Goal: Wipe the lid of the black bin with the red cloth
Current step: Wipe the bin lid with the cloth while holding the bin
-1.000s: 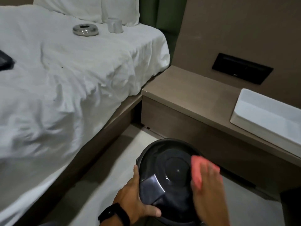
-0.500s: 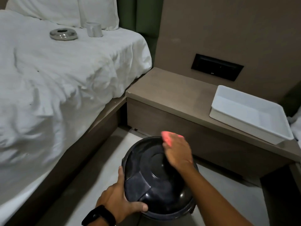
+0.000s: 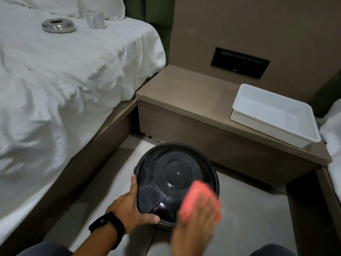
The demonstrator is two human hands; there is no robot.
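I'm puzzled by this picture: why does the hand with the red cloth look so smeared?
Head view: right hand and red cloth are motion-blurred; left hand, lid and white tray stay sharper; light is dim.

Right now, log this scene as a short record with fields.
setting: floor between bed and bedside unit
bin lid: black, closed on bin
left hand: gripping lid's near-left rim
right hand: pressing red cloth on lid's near-right edge, blurred
on unit: white tray
on bed: metal ashtray, white mug
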